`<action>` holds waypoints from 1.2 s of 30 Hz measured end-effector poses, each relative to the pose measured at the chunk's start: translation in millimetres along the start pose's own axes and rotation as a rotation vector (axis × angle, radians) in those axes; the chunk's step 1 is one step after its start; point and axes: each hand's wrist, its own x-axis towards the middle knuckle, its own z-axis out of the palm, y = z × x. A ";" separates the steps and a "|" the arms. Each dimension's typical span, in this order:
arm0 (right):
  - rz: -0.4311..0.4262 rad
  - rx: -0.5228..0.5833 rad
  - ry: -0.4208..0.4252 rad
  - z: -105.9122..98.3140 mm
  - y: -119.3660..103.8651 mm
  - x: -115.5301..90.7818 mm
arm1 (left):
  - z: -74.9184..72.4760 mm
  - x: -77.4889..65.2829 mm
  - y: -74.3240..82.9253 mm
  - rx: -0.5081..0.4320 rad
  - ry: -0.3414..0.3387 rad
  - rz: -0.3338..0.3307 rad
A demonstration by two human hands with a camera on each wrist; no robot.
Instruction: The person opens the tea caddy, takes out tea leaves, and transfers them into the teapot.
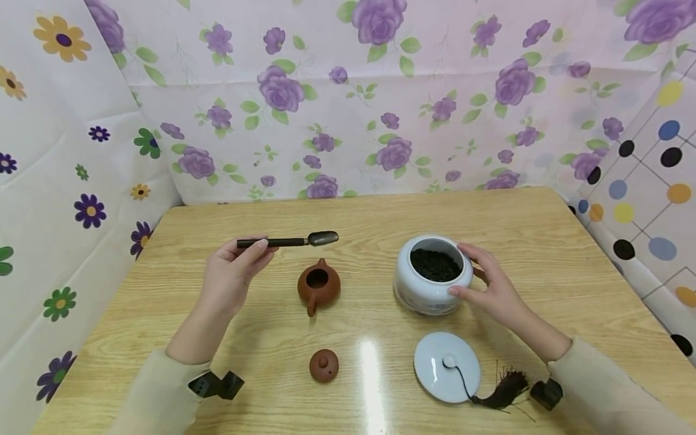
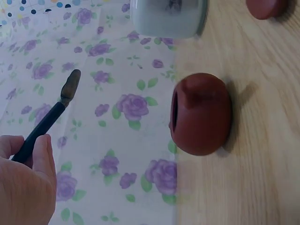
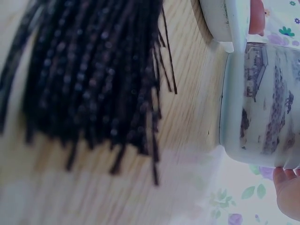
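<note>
My left hand (image 1: pixel 231 275) holds a small tea scoop (image 1: pixel 287 242) by its dark handle, thumb against fingers. The scoop's bowl points right, above and behind a brown clay teapot (image 1: pixel 333 291) that stands uncovered. In the left wrist view the scoop (image 2: pixel 44 125) is clear of the teapot (image 2: pixel 208 119). My right hand (image 1: pixel 495 290) grips a white porcelain jar (image 1: pixel 410 290) at its right side, thumb in front and fingers behind. Dark tea leaves (image 1: pixel 435 266) lie inside the jar. The right wrist view shows fingers (image 3: pixel 280 177) against the jar's painted wall (image 3: pixel 265 112).
The teapot's brown lid (image 1: pixel 324 366) lies on the wooden table (image 1: pixel 261 386) in front of the teapot. A white jar lid (image 1: pixel 432 374) with a dark tassel (image 1: pixel 505 389) lies in front of the jar. Flowered cloth (image 1: pixel 337 121) hangs behind the table.
</note>
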 end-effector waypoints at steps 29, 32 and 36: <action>0.017 0.002 -0.001 0.4 1.1 -1.0 | 57.4 16.8 -12.5 -0.098 -0.093 -0.165; 0.021 0.004 -0.002 0.2 1.8 -1.3 | 63.4 18.7 -15.2 -0.094 -0.115 -0.175; 0.020 0.011 -0.002 0.3 0.8 -1.6 | 71.3 19.3 -18.5 -0.087 -0.140 -0.192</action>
